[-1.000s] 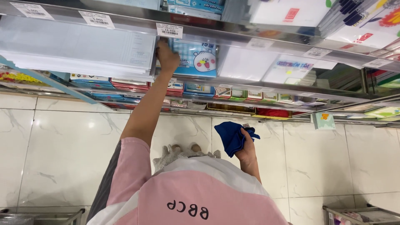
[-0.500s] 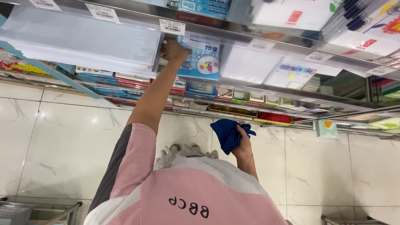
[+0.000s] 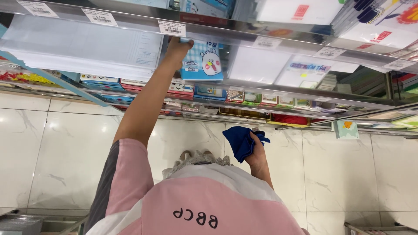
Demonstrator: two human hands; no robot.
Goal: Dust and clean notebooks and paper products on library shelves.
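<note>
My left hand point(image 3: 177, 47) reaches up to a steel shelf point(image 3: 283, 44) and grips the left edge of a blue checkered packet point(image 3: 204, 64) with a cartoon bear on it. The fingertips are partly hidden behind the shelf's front lip. My right hand point(image 3: 257, 156) stays low by my chest, closed around a bunched dark blue cloth point(image 3: 241, 141). My pink and white shirt fills the bottom of the view.
A thick stack of white paper sheets point(image 3: 87, 43) lies left of the packet, white pads point(image 3: 259, 65) to its right. Lower shelves point(image 3: 244, 101) carry small coloured boxes. White marble floor tiles point(image 3: 65, 152) lie below. A wire basket point(image 3: 379, 227) sits at the bottom right.
My left hand has pushed deeper onto the shelf and the blue packet has shifted slightly up and left with it. The right hand with the cloth has barely moved.
</note>
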